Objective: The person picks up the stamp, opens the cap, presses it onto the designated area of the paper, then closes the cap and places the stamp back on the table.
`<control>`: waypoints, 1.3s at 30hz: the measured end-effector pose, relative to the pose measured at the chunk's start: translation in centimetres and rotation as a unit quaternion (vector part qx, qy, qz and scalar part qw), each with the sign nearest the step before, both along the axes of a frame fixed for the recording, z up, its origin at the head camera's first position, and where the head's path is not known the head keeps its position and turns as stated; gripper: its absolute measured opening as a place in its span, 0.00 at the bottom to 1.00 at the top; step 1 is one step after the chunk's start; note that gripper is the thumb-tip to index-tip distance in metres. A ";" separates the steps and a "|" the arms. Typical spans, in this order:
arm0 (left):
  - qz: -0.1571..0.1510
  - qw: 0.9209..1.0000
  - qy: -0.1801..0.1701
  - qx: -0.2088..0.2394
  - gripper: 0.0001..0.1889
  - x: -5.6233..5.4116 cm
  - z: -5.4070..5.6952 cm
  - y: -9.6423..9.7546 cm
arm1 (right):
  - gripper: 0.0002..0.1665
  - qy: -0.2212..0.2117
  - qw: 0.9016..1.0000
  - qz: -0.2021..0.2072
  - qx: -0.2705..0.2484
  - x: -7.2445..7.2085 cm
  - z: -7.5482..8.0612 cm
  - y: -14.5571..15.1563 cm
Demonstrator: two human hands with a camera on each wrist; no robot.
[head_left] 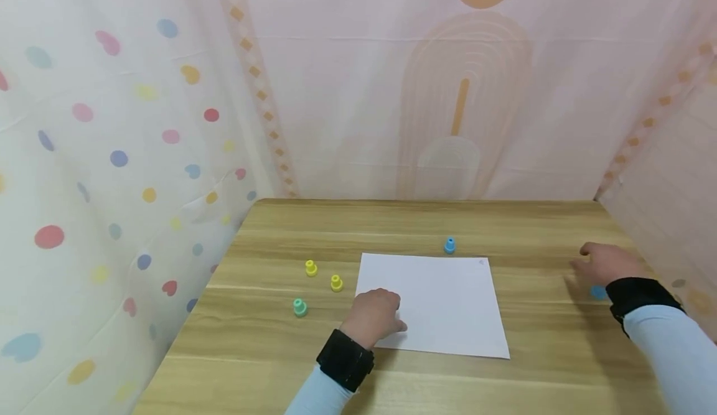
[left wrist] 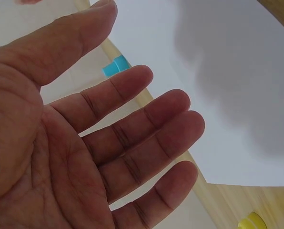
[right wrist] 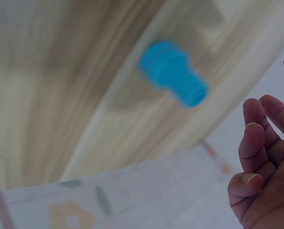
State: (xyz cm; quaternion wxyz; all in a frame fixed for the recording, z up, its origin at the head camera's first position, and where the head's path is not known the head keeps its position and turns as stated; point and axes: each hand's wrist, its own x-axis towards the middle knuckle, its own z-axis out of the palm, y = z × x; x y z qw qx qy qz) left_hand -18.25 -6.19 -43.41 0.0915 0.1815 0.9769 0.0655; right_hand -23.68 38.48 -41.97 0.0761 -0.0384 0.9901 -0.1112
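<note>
My left hand hovers at the left edge of a white sheet of paper, fingers loosely bent and holding nothing. The left wrist view shows its palm and spread fingers, with a small blue peg-shaped piece beyond them. Over at the right side of the table, my right hand is raised with nothing in its grasp. Beneath that wrist lies another blue peg-shaped piece, mostly hidden in the head view. The right wrist view shows this blue piece whole, apart from the half-curled fingers.
Two yellow pieces and a green one stand left of the paper. One blue piece stands just behind its far edge. Patterned curtains border the wooden table at back and sides.
</note>
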 end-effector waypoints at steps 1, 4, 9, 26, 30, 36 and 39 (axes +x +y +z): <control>0.002 1.000 -0.002 0.001 0.14 0.0 0.0 -0.1 | 0.34 -0.004 1.000 -0.003 -0.001 0.1 0.0 0.3; 0.008 1.000 -0.004 0.004 0.14 0.1 0.0 -0.3 | 0.35 -0.009 1.000 -0.010 0.000 0.4 -0.1 0.8; 0.006 1.000 -0.003 0.000 0.14 0.2 0.1 -0.4 | 0.38 -0.010 1.000 -0.009 0.004 0.8 -0.6 1.5; 0.005 1.000 -0.002 -0.009 0.14 0.3 0.2 -0.3 | 0.31 -0.012 1.000 -0.024 -0.014 1.9 -2.3 1.5; 0.007 1.000 -0.002 -0.008 0.14 0.4 0.2 -0.3 | 0.20 -0.005 1.000 -0.013 -0.019 2.2 -2.4 1.1; 0.008 1.000 -0.007 -0.002 0.14 0.4 0.1 -0.1 | 0.16 -0.008 1.000 -0.011 -0.017 2.4 -2.3 0.8; 0.008 1.000 -0.007 -0.003 0.14 0.3 0.1 -0.1 | 0.17 -0.003 1.000 -0.013 -0.013 2.4 -2.4 0.5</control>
